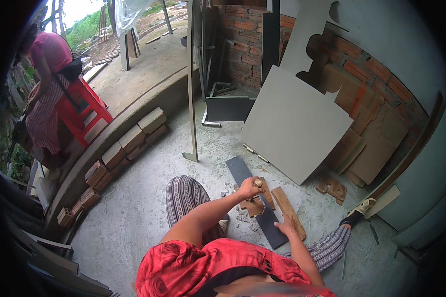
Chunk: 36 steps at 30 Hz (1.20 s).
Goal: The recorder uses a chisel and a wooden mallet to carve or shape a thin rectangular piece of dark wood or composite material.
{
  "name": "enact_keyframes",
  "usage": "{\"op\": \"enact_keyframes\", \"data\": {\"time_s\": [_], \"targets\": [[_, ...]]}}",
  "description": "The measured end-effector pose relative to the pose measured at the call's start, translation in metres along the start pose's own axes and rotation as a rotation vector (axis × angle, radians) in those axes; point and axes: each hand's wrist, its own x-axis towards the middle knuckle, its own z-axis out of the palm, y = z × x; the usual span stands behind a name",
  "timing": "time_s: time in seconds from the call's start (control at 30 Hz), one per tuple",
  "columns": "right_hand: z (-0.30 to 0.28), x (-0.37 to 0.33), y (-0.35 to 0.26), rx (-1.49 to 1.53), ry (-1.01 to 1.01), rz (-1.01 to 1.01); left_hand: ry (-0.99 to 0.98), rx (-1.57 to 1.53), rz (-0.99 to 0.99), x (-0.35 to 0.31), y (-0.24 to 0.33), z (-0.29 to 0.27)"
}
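Observation:
My left hand (249, 188) is closed round a wooden-handled tool (257, 183), whose pale round end shows above the fist; its lower part is hidden. Under it a light brown wood piece (255, 208) with a ragged edge lies across a long dark board (269, 221) on the floor. My right hand (285, 226) rests at the right edge of the dark board, thumb and fingers apart. A brown wooden plank (289, 213) lies beside the board, close to those fingers. Small grey crumbs (244, 216) are scattered left of the board.
A large pale panel (295, 123) leans at the back right, near cardboard (376, 133). An upright metal post (192, 89) stands ahead. Bricks (131, 138) line a low curved ledge at left. Beyond it another person (49, 54) sits on a red stool (84, 106).

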Motion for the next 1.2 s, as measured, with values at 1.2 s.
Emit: {"op": "enact_keyframes", "data": {"time_s": [1.2], "targets": [[-0.021, 0.018, 0.052, 0.503, 0.026, 0.164, -0.090, 0.045, -0.020, 0.027, 0.020, -0.036]]}}
